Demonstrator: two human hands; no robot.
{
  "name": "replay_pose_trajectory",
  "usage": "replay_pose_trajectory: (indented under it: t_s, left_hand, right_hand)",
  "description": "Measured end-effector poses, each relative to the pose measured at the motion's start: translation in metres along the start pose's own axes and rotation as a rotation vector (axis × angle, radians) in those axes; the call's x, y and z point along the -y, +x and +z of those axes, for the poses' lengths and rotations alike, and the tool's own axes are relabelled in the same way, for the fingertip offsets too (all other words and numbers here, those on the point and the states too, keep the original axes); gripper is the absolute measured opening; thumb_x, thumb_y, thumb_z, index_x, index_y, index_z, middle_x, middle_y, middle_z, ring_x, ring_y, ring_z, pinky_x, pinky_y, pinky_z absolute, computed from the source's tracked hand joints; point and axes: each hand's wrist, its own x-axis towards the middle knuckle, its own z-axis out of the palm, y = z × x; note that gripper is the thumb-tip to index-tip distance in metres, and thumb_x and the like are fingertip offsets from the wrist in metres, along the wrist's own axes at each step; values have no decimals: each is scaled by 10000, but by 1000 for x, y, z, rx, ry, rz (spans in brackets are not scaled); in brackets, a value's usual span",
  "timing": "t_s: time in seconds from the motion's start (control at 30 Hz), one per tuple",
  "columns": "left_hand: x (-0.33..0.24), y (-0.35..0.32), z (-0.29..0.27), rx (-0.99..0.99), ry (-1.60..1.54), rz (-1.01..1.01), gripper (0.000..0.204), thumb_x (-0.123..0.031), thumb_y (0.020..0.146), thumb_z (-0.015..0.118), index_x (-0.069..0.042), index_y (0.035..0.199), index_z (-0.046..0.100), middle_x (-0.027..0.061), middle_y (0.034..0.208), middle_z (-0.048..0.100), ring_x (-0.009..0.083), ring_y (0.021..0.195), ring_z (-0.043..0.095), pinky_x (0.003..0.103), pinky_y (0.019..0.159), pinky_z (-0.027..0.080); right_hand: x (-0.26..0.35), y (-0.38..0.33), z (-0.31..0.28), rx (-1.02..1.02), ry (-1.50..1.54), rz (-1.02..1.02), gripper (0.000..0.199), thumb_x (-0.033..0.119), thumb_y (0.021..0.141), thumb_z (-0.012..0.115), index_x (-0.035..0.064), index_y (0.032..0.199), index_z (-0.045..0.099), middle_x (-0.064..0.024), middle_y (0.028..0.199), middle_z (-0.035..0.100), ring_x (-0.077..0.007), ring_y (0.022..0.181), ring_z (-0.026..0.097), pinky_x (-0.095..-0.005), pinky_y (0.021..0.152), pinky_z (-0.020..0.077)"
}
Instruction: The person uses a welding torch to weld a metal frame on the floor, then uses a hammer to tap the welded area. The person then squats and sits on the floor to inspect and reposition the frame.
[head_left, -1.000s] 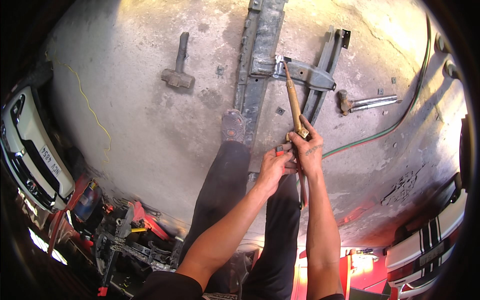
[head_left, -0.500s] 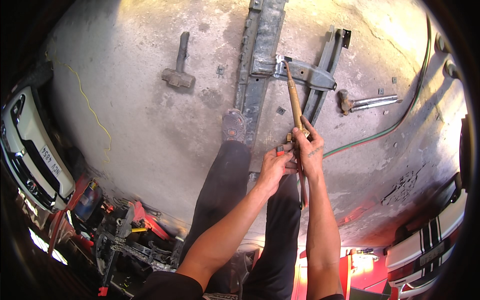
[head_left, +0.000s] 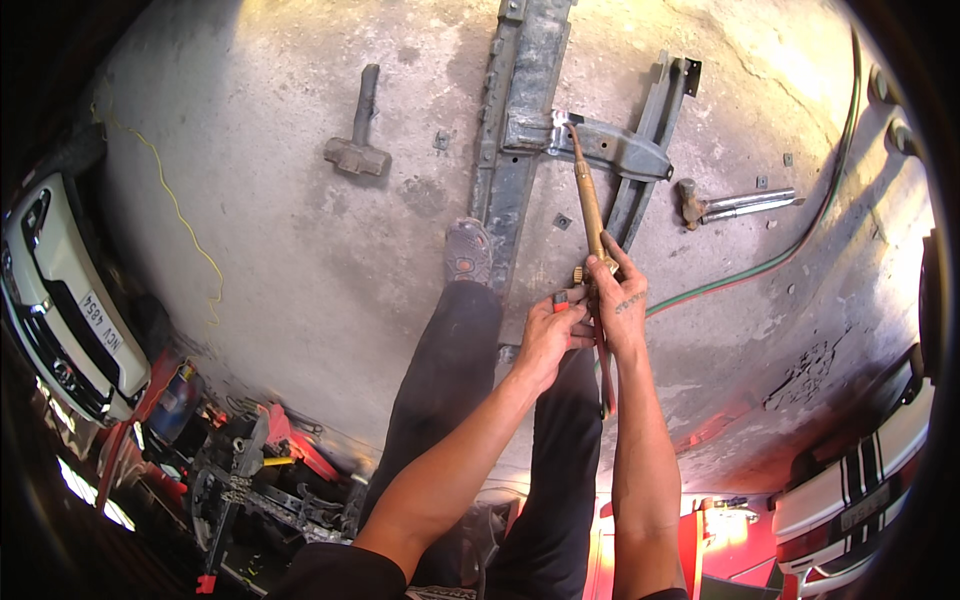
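Observation:
A brass gas torch (head_left: 588,200) is gripped in my right hand (head_left: 624,298), its bent copper tip close to a bracket (head_left: 615,146) joined to a long grey metal beam (head_left: 533,100). My left hand (head_left: 550,335) is closed around a small red lighter (head_left: 561,301), and its fingers reach the valve end of the torch. From the torch's rear a red hose (head_left: 604,375) hangs down. The bracket rests across a second, slimmer metal rail (head_left: 650,130). I cannot make out a flame at the tip.
A sledgehammer (head_left: 358,155) lies left of the beam; a ball-headed hammer (head_left: 690,203) and chrome tools (head_left: 748,204) lie right. A green and red hose (head_left: 760,271) curves along the right. Car fronts (head_left: 75,300) flank the floor. My shoe (head_left: 467,250) is against the beam. Tools crowd the lower left.

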Motion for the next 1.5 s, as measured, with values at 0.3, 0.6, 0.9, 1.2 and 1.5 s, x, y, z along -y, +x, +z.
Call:
replay_pose_trajectory:
  t_s: [0.3, 0.6, 0.9, 1.2, 1.5]
  left_hand:
    - [3, 2, -4, 8, -5, 1, 327, -116, 1001, 539, 18, 1295, 587, 86, 1011, 692, 179, 732, 682, 327, 673, 573]
    - [2, 1, -5, 9, -12, -1, 330, -111, 1000, 533, 18, 1299, 587, 83, 1010, 693, 177, 734, 684, 325, 671, 574]
    - [5, 2, -6, 22, -6, 7, 333, -108, 1000, 529, 21, 1301, 586, 88, 1006, 691, 179, 741, 688, 330, 677, 581]
    - [2, -1, -3, 16, -5, 11, 349, -116, 998, 531, 25, 1314, 577, 89, 1012, 691, 177, 736, 684, 333, 681, 578]
    - [-3, -4, 1, -25, 23, 7, 351, -113, 996, 527, 28, 1313, 578, 95, 1009, 692, 182, 739, 685, 331, 683, 575]
  right_hand:
    - [2, -2, 2, 13, 19, 10, 539, 219, 930, 702, -22, 1396, 578, -10, 832, 628, -77, 724, 524, -241, 631, 450]
    - [2, -3, 4, 13, 24, 14, 539, 221, 931, 702, -20, 1396, 578, -20, 835, 636, -82, 727, 537, -244, 633, 455]
    - [0, -3, 2, 10, 35, 15, 525, 197, 934, 696, -16, 1399, 575, -17, 826, 639, -76, 696, 539, -241, 593, 448]
    - [1, -3, 1, 18, 29, 19, 538, 187, 935, 678, -36, 1409, 554, -38, 840, 652, -88, 717, 562, -247, 622, 467]
    - [3, -4, -1, 47, 40, 62, 567, 180, 931, 648, -66, 1425, 518, -75, 870, 676, -120, 783, 606, -263, 695, 501]
